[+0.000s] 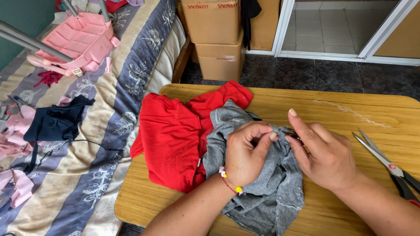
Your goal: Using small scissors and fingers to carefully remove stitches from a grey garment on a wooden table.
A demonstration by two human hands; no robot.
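A grey knit garment (267, 196) lies bunched on a wooden table (332, 109), partly over a red garment (173, 135). My left hand (245, 153), with a beaded red bracelet on the wrist, pinches a fold of the grey cloth between thumb and forefinger. My right hand (321, 150) meets it at the same fold, its index finger raised and the other fingers closed on the cloth. Whether a needle is between the fingers is too small to tell.
Scissors (387, 164) with dark handles lie open at the table's right. A bed (87, 131) with a striped cover stands left, carrying a pink plastic piece (76, 43), dark cloth (54, 122) and pink scraps. Cardboard boxes (214, 39) stand behind the table.
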